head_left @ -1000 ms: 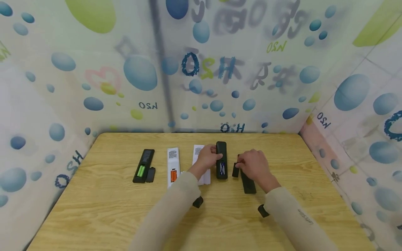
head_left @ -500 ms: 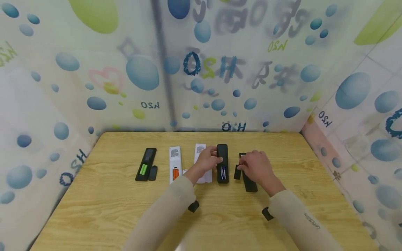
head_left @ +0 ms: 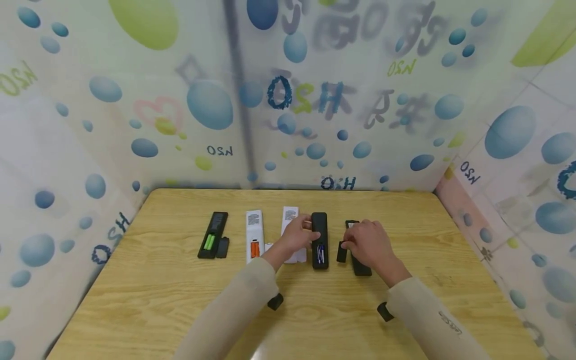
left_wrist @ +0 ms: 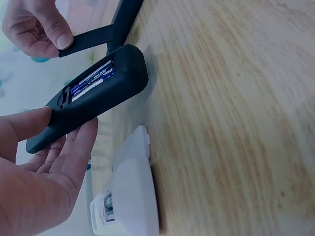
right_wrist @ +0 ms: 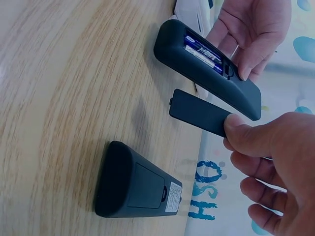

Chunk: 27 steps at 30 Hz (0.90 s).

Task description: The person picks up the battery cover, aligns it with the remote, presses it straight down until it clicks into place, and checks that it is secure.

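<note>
My left hand (head_left: 296, 235) holds a black remote control (head_left: 320, 225), thumb on its back and fingers under it. Its battery compartment is uncovered, and blue-purple batteries (left_wrist: 92, 81) lie inside. Between thumb and fingertips, my right hand (right_wrist: 268, 152) pinches a flat black battery cover (right_wrist: 199, 113) by one end. In the right wrist view the cover is beside the held remote, apart from it. Below the right hand, a second black remote (right_wrist: 142, 184) lies on the table with its cover in place; the hand partly hides it in the head view.
Left on the wooden table (head_left: 180, 300) lies a black remote (head_left: 219, 221) with green batteries, its loose cover (head_left: 222, 247) alongside. A white remote (head_left: 254, 220) shows orange batteries. Another white remote (head_left: 290, 213) is partly behind my left hand. A patterned wall (head_left: 202, 170) stands behind the table.
The left hand has brought the black remote slightly nearer to me. My right hand has come slightly nearer too, still pinching the battery cover. The other remotes have stayed put.
</note>
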### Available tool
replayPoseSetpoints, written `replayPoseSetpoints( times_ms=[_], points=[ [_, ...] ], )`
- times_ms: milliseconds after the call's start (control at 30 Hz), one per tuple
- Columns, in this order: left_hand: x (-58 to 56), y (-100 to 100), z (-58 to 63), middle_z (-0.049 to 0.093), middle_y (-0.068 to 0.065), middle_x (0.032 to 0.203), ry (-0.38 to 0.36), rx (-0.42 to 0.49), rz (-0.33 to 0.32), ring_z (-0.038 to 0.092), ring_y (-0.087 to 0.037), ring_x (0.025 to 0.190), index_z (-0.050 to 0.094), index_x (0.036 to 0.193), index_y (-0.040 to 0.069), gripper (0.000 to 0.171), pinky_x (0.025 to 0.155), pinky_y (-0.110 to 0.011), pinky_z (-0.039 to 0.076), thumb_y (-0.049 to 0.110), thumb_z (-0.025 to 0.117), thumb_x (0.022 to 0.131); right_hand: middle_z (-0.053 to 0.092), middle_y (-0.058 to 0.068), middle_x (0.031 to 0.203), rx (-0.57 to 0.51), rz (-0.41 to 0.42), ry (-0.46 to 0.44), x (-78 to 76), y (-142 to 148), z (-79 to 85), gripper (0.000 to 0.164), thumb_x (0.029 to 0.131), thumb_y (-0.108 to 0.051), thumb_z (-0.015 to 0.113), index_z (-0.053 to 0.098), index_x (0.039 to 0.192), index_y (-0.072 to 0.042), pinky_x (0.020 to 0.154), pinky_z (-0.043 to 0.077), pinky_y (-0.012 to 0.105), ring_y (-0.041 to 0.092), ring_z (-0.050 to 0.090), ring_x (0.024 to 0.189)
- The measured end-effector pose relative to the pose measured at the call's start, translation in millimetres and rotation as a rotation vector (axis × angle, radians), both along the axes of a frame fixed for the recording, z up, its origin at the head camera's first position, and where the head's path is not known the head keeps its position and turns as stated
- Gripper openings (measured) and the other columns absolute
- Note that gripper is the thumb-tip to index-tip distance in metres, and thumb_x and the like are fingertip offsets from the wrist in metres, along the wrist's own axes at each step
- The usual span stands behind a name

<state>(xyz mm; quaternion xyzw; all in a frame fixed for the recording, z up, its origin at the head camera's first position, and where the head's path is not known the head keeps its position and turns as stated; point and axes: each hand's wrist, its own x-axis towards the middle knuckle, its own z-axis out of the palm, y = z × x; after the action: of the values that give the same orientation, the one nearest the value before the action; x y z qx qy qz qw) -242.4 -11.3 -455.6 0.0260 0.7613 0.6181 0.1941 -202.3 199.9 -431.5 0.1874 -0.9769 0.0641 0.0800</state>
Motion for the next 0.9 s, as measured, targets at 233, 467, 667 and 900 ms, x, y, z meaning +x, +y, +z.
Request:
replayPoseSetpoints(
  times_ms=[233,467,667,900],
  points=[
    [0.5,-2,-4.7,0.059,-0.017,0.122,-0.005,0.024,0.008,0.065,-0.022,0.092,0.051,0.133,0.007,0.045,0.071,-0.033,0.058,0.009,0.067,0.091,0.070,-0.008,0.076,0.009,0.010,0.011,-0.1,-1,-2.0,0.011,0.082,-0.032,0.078,0.075,0.079,-0.022,0.080,0.048,0.045,0.021,0.059,0.080],
    [2.7,-2,-4.7,0.059,-0.017,0.119,-0.017,0.050,0.015,0.063,-0.020,0.090,0.051,0.132,0.006,0.040,0.072,-0.034,0.058,0.012,0.064,0.094,0.071,-0.009,0.077,0.001,0.018,0.026,0.8,-2,-2.8,0.010,0.081,-0.032,0.079,0.076,0.079,-0.023,0.077,0.047,0.042,0.020,0.058,0.077],
    [4.4,-1,-2.5,0.059,-0.017,0.118,-0.015,0.043,0.022,0.064,-0.020,0.089,0.052,0.131,0.007,0.038,0.071,-0.033,0.058,0.013,0.063,0.095,0.070,-0.010,0.076,-0.025,0.047,0.013,2.9,-7,-1.3,0.009,0.081,-0.031,0.079,0.076,0.079,-0.022,0.077,0.046,0.041,0.019,0.059,0.079],
    [4.6,-1,-3.0,0.059,-0.017,0.119,-0.005,0.049,0.023,0.065,-0.020,0.090,0.052,0.130,0.007,0.037,0.073,-0.035,0.059,0.012,0.062,0.095,0.069,-0.011,0.074,-0.008,0.060,-0.014,4.8,-19,4.1,0.009,0.081,-0.032,0.079,0.075,0.078,-0.024,0.079,0.046,0.042,0.020,0.060,0.082]
  ],
)
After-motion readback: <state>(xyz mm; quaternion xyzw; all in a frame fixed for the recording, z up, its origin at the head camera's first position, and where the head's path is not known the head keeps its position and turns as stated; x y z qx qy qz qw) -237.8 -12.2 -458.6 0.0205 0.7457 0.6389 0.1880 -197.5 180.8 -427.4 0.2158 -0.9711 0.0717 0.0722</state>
